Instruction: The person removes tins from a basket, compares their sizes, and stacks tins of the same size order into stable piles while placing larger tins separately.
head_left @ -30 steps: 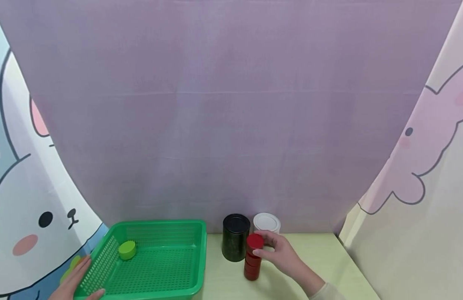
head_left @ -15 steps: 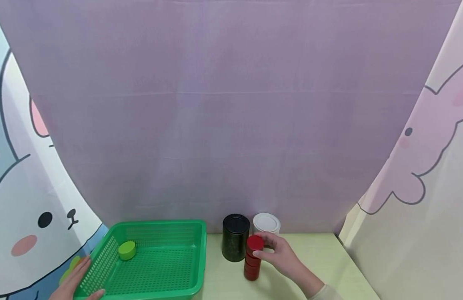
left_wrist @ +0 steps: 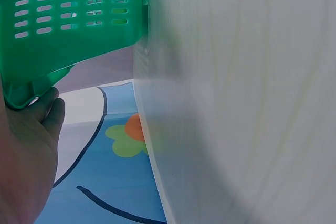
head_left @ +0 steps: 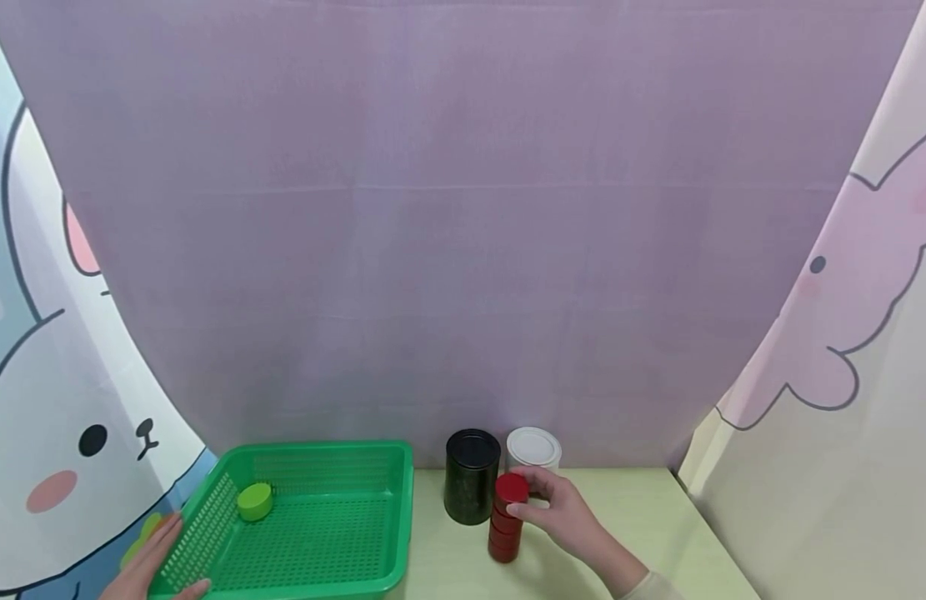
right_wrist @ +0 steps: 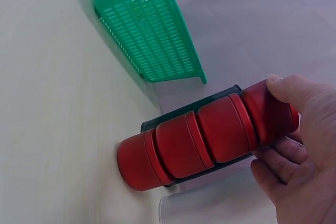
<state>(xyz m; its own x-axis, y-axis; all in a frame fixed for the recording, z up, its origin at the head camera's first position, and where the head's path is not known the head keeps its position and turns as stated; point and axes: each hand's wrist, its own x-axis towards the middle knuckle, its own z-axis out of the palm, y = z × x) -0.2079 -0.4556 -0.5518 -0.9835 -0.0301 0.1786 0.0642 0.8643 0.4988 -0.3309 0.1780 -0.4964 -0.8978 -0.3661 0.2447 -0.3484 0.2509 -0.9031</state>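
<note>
Several small round red tins stand stacked on the table in an upright column. My right hand holds the top red tin between thumb and fingers; in the right wrist view it sits slightly askew on the tin below, against which it appears to rest. My left hand rests against the near left corner of a green plastic basket, fingers extended along the outer side and thumb at the near rim. Inside the basket, by its left wall, lies a small lime-green round tin.
Just behind the red column stand a black canister and a white-lidded canister, the latter partly hidden by my right hand. A purple cloth hangs at the back of the pale table, with printed curtains at both sides.
My right hand and the top red tin have sunk very slightly onto the column. The left hand, basket and canisters hold their places; the view shifts a little.
</note>
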